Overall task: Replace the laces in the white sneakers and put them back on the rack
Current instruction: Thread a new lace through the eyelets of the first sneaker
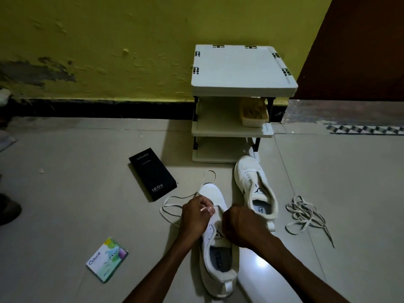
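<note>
A person's left hand (196, 215) pinches the flat white lace (206, 208) over the eyelets of the near sneaker (218, 259), which lies on the glossy beige tile floor (76, 204) with its toe toward the wall. The rest of the lace trails in loose loops to the left of the toe. The right hand (240, 226) is clenched over the tongue; what it grips, if anything, cannot be told. Just to the right, the far sneaker (255, 189), smooth white with a black logo on its tongue, sits unlaced, its toe close to the foot of the rack (240, 68). That rack is a three-tier stand of white plastic shelves on black posts, and a rounded tub (253, 114) is on its middle shelf. A tangle of loose laces (303, 215) lies well to the right. To the left are a matte black box (153, 173) printed "vivo" and "120W", and nearer, a green-and-white packet (107, 260) marked "Odonil". Behind, the yellow wall (109, 40) shows blistered, peeling paint.
</note>
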Demonstrator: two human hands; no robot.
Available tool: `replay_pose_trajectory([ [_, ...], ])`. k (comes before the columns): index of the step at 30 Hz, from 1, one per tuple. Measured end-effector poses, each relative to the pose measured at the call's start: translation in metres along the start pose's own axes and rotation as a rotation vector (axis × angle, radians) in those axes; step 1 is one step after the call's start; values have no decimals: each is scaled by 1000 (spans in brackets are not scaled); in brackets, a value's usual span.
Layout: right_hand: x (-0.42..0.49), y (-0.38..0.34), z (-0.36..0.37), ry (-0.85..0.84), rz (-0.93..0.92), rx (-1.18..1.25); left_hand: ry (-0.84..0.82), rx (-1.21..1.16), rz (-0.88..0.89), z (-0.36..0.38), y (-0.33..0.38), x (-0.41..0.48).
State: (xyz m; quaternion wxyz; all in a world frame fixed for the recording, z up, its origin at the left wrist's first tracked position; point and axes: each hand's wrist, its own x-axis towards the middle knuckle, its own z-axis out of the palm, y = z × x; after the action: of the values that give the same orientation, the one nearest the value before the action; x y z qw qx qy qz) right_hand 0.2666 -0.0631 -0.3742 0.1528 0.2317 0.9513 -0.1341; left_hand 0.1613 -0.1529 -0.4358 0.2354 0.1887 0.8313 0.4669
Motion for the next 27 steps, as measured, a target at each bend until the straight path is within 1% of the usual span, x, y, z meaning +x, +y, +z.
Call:
replay_pose_trajectory([
  [4,-1,-2,-7,-112,-44,-38,-3,24,1,1,1,-1],
  [7,-1,9,-14,-231,-99,45,-10,45,15,-1,0,0],
  [9,0,16,-19,-250,-119,109,-41,74,65,-2,0,0],
  [10,0,18,-20,-222,-102,162,-66,83,96,-3,0,-1],
  [12,0,18,-18,-92,-33,249,-85,109,137,-1,-1,-3],
  [14,0,12,-9,77,61,262,-55,147,163,2,-2,-3],
  [16,1,7,3,177,140,302,-25,165,182,6,-2,-6],
  [18,3,3,13,206,184,302,-3,213,210,9,-2,-9],
  [21,4,1,16,209,189,284,40,304,265,9,-2,-11],
  [27,6,3,16,255,186,358,-43,660,367,4,10,-3],
])
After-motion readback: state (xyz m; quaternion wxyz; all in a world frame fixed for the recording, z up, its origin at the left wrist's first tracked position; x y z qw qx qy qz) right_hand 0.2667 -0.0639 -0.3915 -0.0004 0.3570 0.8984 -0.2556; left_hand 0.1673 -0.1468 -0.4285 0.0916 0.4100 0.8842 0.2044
